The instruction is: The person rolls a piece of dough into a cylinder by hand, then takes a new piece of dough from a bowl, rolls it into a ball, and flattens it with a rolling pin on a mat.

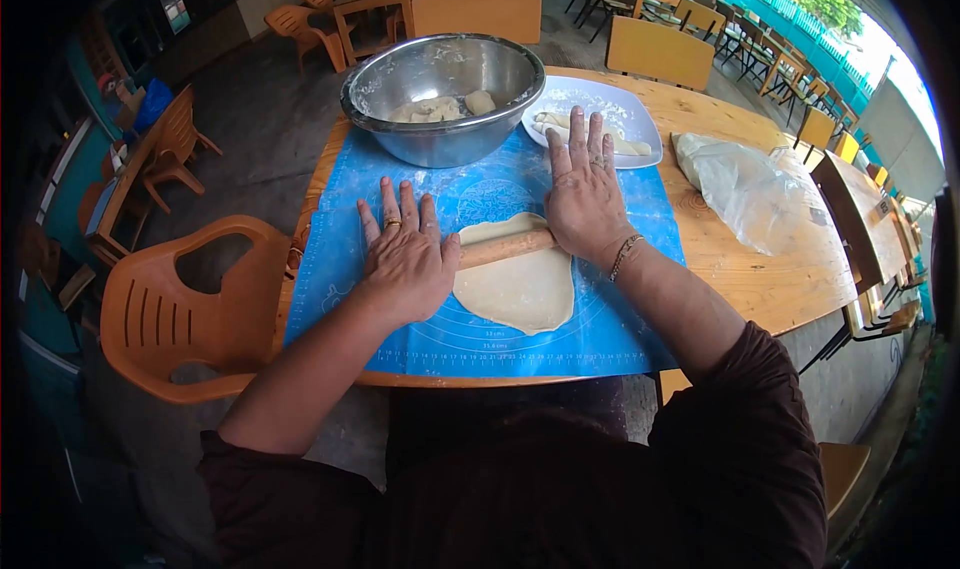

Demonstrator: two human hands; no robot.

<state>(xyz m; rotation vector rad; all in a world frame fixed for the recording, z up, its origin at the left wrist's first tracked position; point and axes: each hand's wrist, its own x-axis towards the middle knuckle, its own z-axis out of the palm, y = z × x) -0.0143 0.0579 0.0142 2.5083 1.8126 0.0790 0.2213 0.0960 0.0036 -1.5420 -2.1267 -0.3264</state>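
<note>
A wooden rolling pin [507,248] lies across a flat, rolled-out sheet of dough [520,294] on a blue baking mat [340,319]. My left hand [408,259] rests palm down over the pin's left end, fingers stretched forward. Over its right end lies my right hand [588,197], flat too, with its fingers extended and flour on them. Both palms hide the ends of the pin. Behind my hands stands a steel bowl [440,147] with lumps of dough [430,110] inside. Beside it, a white plate [640,129] carries floured dough pieces [630,147].
A crumpled clear plastic bag [745,194] lies on the wooden table [800,279] to the right. An orange plastic chair [190,309] stands close at the left. More chairs and tables fill the background.
</note>
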